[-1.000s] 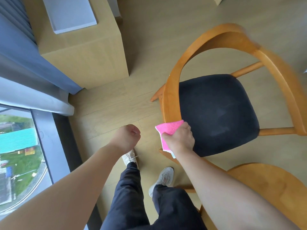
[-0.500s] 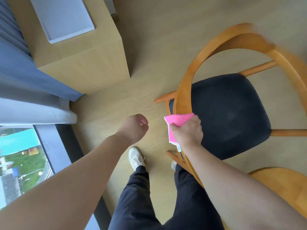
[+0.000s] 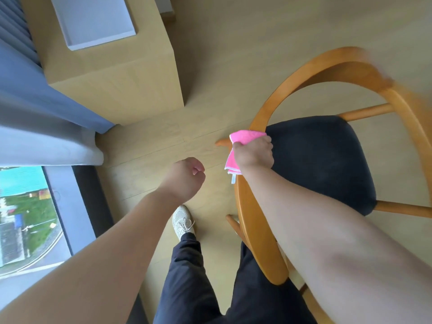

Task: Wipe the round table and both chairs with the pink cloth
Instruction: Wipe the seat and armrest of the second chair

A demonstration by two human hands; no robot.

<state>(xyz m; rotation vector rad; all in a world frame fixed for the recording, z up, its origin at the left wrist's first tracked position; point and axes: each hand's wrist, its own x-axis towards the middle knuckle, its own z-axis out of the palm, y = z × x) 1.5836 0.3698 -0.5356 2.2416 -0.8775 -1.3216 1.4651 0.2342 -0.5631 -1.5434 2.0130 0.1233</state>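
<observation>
Firmly, right hand (image 3: 254, 152) presses soft pink cloth (image 3: 245, 136) onto curved wooden chair (image 3: 259, 220).

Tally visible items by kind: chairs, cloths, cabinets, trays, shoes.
Chairs: 1, chair
Cloths: 1, pink cloth, in right hand
Cabinets: 1, wooden cabinet
Trays: 1, grey tray
Shoes: 1, white shoe
Total: 5

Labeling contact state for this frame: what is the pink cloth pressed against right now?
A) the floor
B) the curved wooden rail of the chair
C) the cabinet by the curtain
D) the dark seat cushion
B: the right hand wraps the pink cloth around the curved wooden rail of the chair, at the edge of the dark seat; the left hand is a closed fist holding nothing.
</observation>
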